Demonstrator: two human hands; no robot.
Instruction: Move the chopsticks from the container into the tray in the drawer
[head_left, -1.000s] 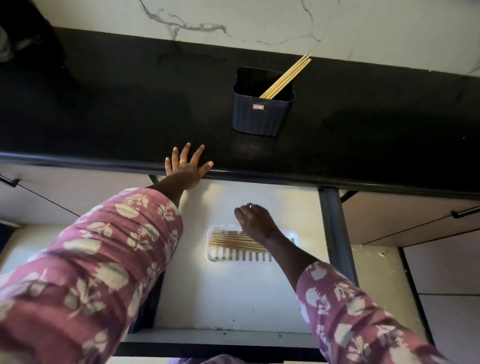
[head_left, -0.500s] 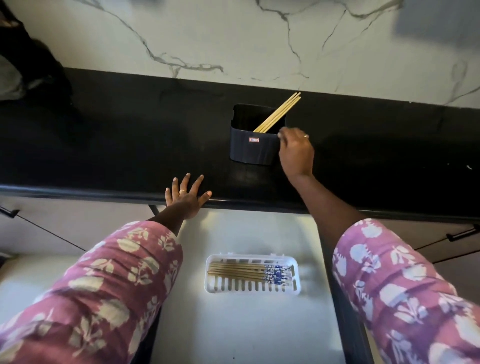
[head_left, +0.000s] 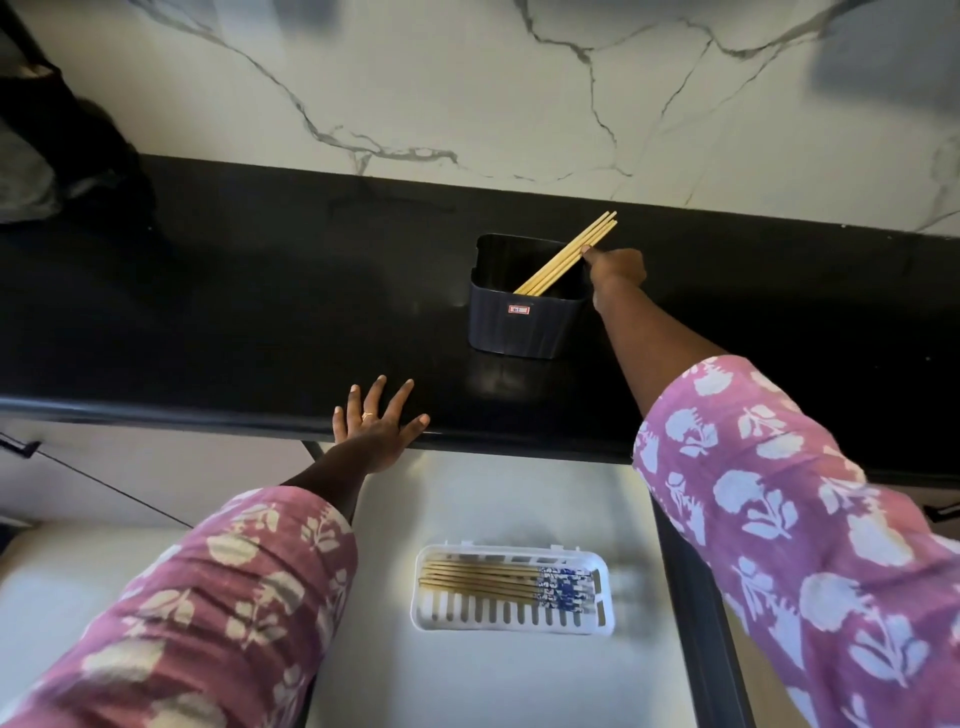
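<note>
My right hand (head_left: 615, 270) pinches the leaning chopsticks (head_left: 566, 257) at the two o'clock corner of the dark container (head_left: 522, 325) on the black worktop (head_left: 260, 291). My left hand (head_left: 376, 426), spread flat and holding nothing, braces the worktop edge. At six o'clock, the white tray (head_left: 511, 621) in the open drawer (head_left: 467, 686) holds several pairs. Next, I judge: lift clear and carry down.

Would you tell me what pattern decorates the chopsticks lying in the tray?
Blue-and-white print on their right ends, plain wood elsewhere; head view.
</note>
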